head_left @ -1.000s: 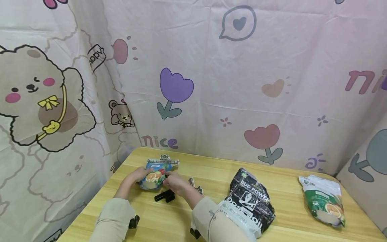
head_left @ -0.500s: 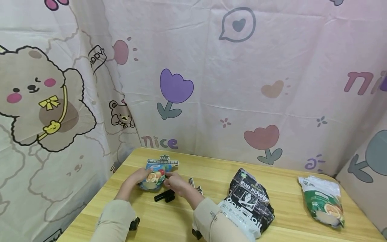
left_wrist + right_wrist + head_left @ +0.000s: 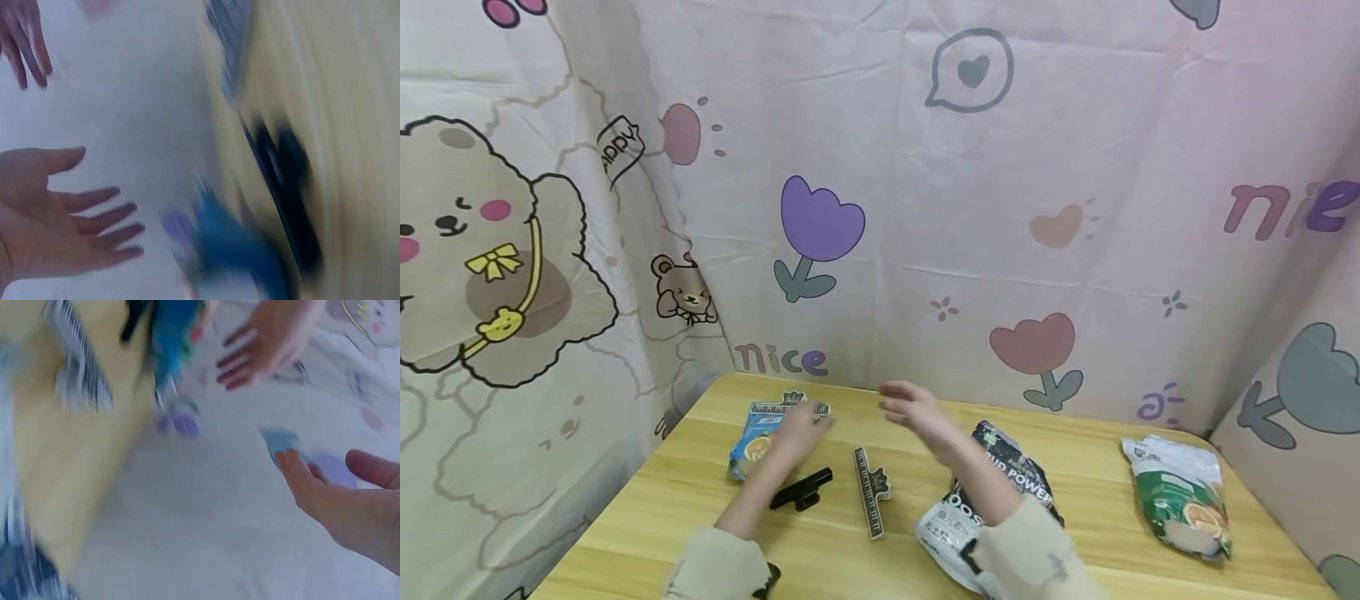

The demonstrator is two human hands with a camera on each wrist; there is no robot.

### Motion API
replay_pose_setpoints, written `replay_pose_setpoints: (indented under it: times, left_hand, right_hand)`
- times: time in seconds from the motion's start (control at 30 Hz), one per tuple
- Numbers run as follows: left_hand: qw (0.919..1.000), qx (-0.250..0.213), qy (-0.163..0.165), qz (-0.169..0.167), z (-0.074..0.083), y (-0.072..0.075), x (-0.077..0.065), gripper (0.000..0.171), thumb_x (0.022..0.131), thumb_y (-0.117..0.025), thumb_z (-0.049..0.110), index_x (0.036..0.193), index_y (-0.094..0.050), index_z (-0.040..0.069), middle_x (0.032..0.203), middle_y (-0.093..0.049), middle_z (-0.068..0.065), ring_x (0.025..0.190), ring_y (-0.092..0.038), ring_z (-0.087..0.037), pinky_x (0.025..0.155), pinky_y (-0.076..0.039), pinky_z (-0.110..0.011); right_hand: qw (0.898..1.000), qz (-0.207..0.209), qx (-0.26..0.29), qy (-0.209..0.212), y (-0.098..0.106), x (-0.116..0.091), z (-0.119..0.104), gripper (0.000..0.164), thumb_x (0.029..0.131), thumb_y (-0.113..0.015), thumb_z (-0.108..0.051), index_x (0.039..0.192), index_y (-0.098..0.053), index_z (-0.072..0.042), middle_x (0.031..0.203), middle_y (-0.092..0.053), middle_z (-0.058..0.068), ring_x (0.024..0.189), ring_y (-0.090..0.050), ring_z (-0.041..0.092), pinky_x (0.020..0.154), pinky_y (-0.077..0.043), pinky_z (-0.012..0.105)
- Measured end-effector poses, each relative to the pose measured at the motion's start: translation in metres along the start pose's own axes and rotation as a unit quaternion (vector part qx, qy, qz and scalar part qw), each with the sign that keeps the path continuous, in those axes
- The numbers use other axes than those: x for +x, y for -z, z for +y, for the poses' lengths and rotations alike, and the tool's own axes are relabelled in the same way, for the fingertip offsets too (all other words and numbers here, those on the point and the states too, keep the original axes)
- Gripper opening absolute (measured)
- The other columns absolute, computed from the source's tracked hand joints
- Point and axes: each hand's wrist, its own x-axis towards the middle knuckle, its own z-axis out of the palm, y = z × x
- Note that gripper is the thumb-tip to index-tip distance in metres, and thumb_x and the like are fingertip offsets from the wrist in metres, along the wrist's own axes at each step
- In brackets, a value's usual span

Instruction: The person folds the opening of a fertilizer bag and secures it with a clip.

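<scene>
My left hand [image 3: 797, 433] is raised over the table with its fingers spread, holding nothing; the left wrist view shows its open palm. Partly behind it in the head view lies a blue food pouch [image 3: 750, 446] with fruit printed on it, a piano-patterned clip [image 3: 767, 408] across its top. Apart from any object, my right hand [image 3: 928, 421] hovers with fingers extended, nearest to the black soil bag [image 3: 1011, 458]. Between the hands on the table lie a black clip [image 3: 802, 489] and a second piano-patterned clip [image 3: 870, 493]. Both wrist views are blurred.
A green and white pouch [image 3: 1183, 500] with fruit printed on it lies at the right of the wooden table [image 3: 1090, 533]. The black bag's pale lower part is partly behind my right forearm. A patterned curtain [image 3: 880, 208] hangs along the table's back edge.
Both hands have let go of the blue pouch and lifted; the right hand has swung right. The second piano clip now shows whole. The head view has shifted slightly.
</scene>
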Motion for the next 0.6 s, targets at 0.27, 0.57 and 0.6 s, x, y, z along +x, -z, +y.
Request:
replay_pose_setpoints:
  times: [0.27, 0.57, 0.6]
  left_hand:
    - [0.9663, -0.197, -0.07, -0.15, 0.063, -0.054, -0.038, 0.047, 0.088, -0.06, 0.024, 0.122, -0.05, -0.008, 0.118, -0.053, -0.024, 0.104, -0.051, -0.038, 0.084, -0.045, -0.048]
    - [0.9619, -0.153, -0.041, -0.223, 0.075, -0.096, -0.05, 0.058, 0.082, -0.067, 0.023, 0.125, -0.046, -0.01, 0.12, -0.052, -0.025, 0.107, -0.049, -0.042, 0.087, -0.041, -0.053]
    - [0.9623, -0.143, -0.04, -0.228, 0.074, -0.099, -0.051, 0.058, 0.082, -0.067, 0.024, 0.124, -0.046, -0.009, 0.119, -0.052, -0.024, 0.106, -0.05, -0.041, 0.087, -0.042, -0.052]
  right_hand:
    - [0.979, 0.072, -0.19, -0.006, 0.097, -0.066, 0.015, 0.042, 0.094, -0.048, -0.012, 0.13, -0.042, 0.009, 0.129, -0.044, 0.027, 0.114, -0.044, 0.041, 0.093, -0.035, 0.053]
    - [0.952, 0.13, -0.23, -0.156, 0.163, -0.119, 0.094, 0.048, 0.094, -0.047, -0.013, 0.125, -0.034, 0.021, 0.12, -0.043, 0.037, 0.106, -0.047, 0.046, 0.086, -0.043, 0.05]
    - [0.947, 0.133, -0.242, -0.165, 0.165, -0.124, 0.1, 0.048, 0.094, -0.048, -0.016, 0.122, -0.036, 0.022, 0.115, -0.047, 0.037, 0.103, -0.05, 0.045, 0.083, -0.045, 0.049]
